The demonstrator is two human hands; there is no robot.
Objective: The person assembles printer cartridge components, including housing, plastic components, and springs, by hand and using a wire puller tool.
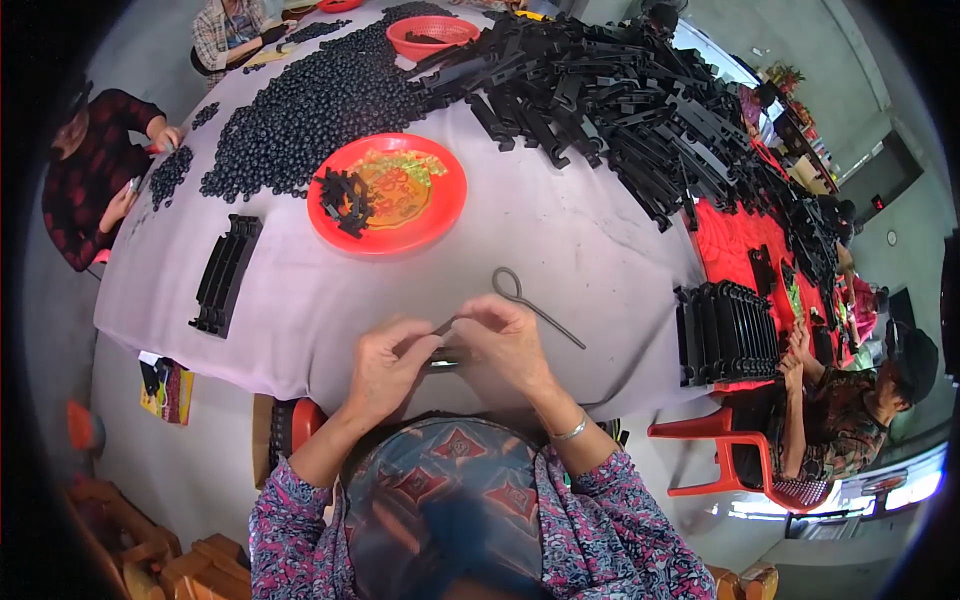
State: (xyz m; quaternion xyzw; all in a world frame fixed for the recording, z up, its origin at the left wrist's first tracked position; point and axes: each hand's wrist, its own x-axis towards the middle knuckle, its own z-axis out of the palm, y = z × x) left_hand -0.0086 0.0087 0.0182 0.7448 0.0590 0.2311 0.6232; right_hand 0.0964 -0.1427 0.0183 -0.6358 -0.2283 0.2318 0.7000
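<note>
My left hand (391, 360) and my right hand (497, 345) meet near the table's front edge, fingers pinched together. Between the fingertips is a small dark piece (443, 326), mostly hidden by the fingers. Another dark glossy part (445, 360) shows just under the hands; its shape is largely covered. Just beyond my right hand lies a dark metal rod with a looped end (548, 317). Farther off stands a red plate (452, 205) with a printed food picture and a heap of small black pieces (345, 203) on its left side.
Black plastic bars (226, 275) lie together at left, and another row of bars (728, 332) stands at right. A large heap of bars (600, 90), a spread of black round parts (300, 120) and a red basket (434, 38) fill the far side. Several people sit around the table.
</note>
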